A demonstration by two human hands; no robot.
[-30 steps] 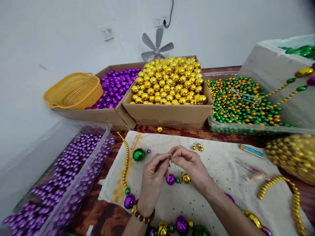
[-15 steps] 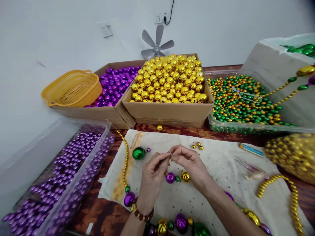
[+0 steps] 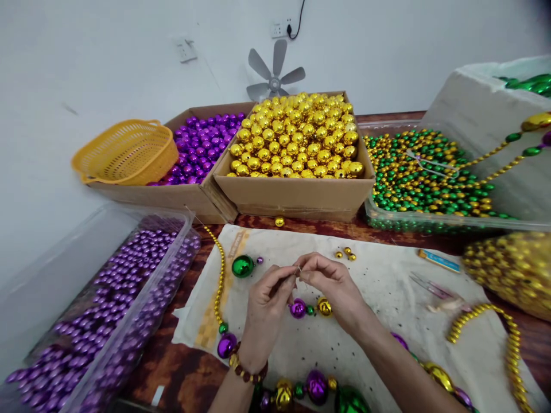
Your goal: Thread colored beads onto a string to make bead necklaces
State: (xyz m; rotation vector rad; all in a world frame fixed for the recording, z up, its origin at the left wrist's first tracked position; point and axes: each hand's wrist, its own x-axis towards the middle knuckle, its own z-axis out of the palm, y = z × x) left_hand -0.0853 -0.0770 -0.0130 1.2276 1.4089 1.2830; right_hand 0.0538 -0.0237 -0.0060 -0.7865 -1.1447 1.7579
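Note:
My left hand (image 3: 270,295) and my right hand (image 3: 329,281) meet above the white cloth (image 3: 379,281), fingertips pinched together on a thin pale thread (image 3: 300,268). Just below them hangs or lies a short run of beads: a purple ball (image 3: 297,308), a small green bead and a gold ball (image 3: 324,307). A longer strand with a large purple ball (image 3: 317,386) and a dark green ball (image 3: 350,400) curves along the front, partly hidden by my forearms. To the left, a strand of small gold beads (image 3: 221,269) runs up to a needle-like tip.
Behind the cloth stand a box of gold balls (image 3: 297,198), a box of purple balls (image 3: 206,137) and a tub of green and gold beads (image 3: 430,178). A tub of purple beads (image 3: 116,292) flanks the left. Snippers (image 3: 433,285) lie at right.
My hands stay pinched together in nearly the same place. The view has shifted very slightly; nothing else has visibly moved.

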